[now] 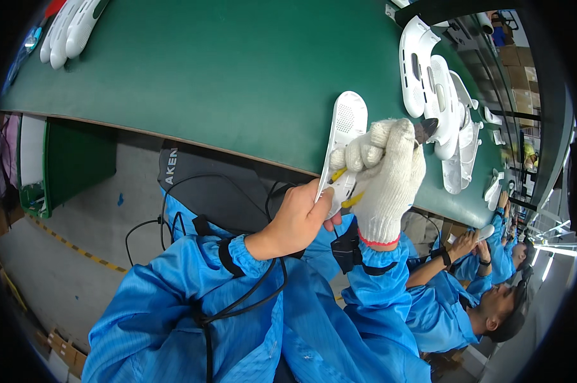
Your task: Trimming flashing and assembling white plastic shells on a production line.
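The left grip (295, 219), a bare hand, is closed on the near end of a white plastic cover (343, 135), which reaches over the bench's (237, 76) near edge. The right grip (388, 171), in a white glove, is clenched round a yellow-handled tool (352, 202), its dark tip (427, 130) pointing away from the cover. To work cleanly, I'd brace the cover by its rim, bare thumb well clear of that tip. More white covers (450, 124) lie heaped on the bench's right; three others (63, 33) sit at its far left.
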Tool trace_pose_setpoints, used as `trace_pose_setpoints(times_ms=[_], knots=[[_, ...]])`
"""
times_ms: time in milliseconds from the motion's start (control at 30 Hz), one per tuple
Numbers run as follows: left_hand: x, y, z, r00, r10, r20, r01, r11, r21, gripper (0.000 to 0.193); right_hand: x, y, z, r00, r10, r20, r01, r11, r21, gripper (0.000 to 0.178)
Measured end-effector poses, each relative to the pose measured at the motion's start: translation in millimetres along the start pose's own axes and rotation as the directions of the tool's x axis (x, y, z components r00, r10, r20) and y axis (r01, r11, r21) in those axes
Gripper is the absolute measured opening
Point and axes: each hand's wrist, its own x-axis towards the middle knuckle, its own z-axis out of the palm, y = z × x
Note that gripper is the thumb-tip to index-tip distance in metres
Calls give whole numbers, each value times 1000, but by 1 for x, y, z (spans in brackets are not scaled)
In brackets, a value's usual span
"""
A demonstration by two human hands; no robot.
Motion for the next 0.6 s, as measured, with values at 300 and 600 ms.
trace_pose_setpoints(times_ms=[300, 600], knots=[[-3, 0, 1, 1000, 22, -18, -22, 1000, -2, 30, -15, 9, -2, 993, -117, -19, 112, 978, -174, 30], [-4, 0, -2, 999, 13, -46, -12, 1000, 21, 32, 7, -13, -11, 990, 43, 132, -23, 988, -150, 32]])
